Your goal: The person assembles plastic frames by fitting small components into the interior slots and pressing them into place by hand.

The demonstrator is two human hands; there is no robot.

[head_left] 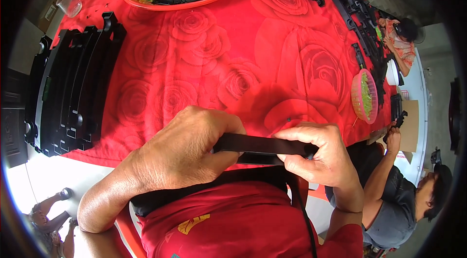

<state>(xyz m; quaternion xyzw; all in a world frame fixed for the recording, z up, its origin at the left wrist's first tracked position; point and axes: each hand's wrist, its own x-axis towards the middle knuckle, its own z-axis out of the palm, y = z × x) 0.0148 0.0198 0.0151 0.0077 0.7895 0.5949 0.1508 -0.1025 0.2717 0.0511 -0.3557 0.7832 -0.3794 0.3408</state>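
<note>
At the far left, a row of long black molded parts [68, 87] stands on the counter [194, 58], which is covered with a red rose-patterned cloth; the long sides of these parts run away from the wearer. A clear cup [69, 2] lies beyond them, and a red basin [170, 8] of yellow-green and black pieces rests at the far side. The left hand [177, 148] comes in from the lower left, its grip closed around the left end of a dark bar [265, 145], which it hides. The bar lies directly between the hands, before the wearer's torso by the counter's near edge. Its long axis runs crosswise, dipping slightly toward the right. A glossy black edge shows beneath it; whether this is a separate piece cannot be told. The right hand [318, 158] has its grip clamped near the bar's right end, thumb below and forefinger above. Neither hand is nearer, since both touch the bar; the left covers more of it. Farther right stand a pink basket [357, 100] of yellow-green pieces and, beyond, a co-worker's hand [393, 139] at a black part [400, 120].
</note>
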